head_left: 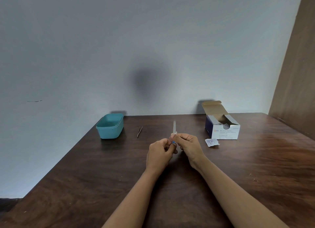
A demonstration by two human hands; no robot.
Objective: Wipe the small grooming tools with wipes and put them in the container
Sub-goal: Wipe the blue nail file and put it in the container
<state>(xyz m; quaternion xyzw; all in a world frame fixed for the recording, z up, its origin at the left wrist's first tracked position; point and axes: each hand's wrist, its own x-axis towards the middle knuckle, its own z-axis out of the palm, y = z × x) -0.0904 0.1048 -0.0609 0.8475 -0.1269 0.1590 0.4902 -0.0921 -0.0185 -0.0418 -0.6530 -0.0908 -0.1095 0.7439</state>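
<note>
Container (110,126) left of tweezers (139,131); box (222,126) right.

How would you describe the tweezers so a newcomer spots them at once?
Start at the teal container at the far left corner of the wooden table. Just right of it, lying alone on the wood, are the tweezers: a thin metal sliver, the only tool lying loose.

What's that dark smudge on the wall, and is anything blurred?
Head view: the smudge is a soft-edged shadow on the wall, likely the wearer's head; the thin tool pinched by the left hand and right hand looks motion-blurred; the teal container and swab box are sharp.
</note>
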